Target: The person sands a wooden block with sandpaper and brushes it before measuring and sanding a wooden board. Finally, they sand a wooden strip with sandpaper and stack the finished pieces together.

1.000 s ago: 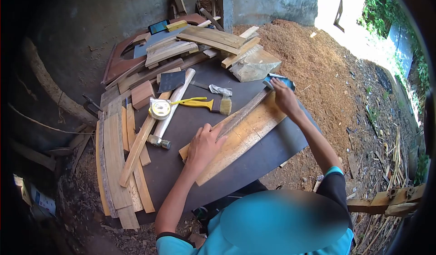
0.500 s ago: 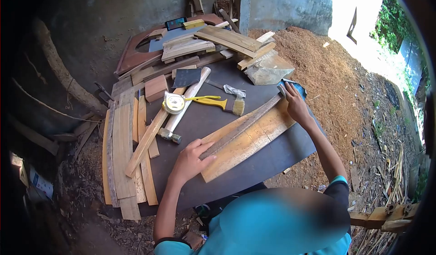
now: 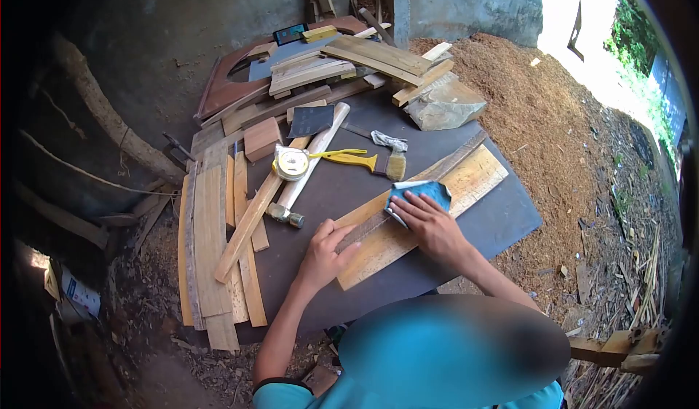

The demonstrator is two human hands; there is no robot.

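A narrow, dark-faced wooden strip runs diagonally along a wider pale board near the table's front right. My left hand closes around the strip's near-left end, thumb on one side and fingers on the other. Folded over the strip's middle is a blue sheet of sandpaper with a pale back. My right hand holds this sheet against the wood, its fingers laid across the top. The sheet and fingers hide part of the strip.
On the dark tabletop lie a yellow-handled paintbrush, a tape measure, a hammer, a dark sandpaper sheet and a wood block. Planks line the left; more boards are stacked behind. Sawdust heaps up at right.
My right hand has slid the blue sandpaper from the strip's far-right end back to its middle, toward my left hand. The left hand keeps its hold. The whole view has shifted slightly.
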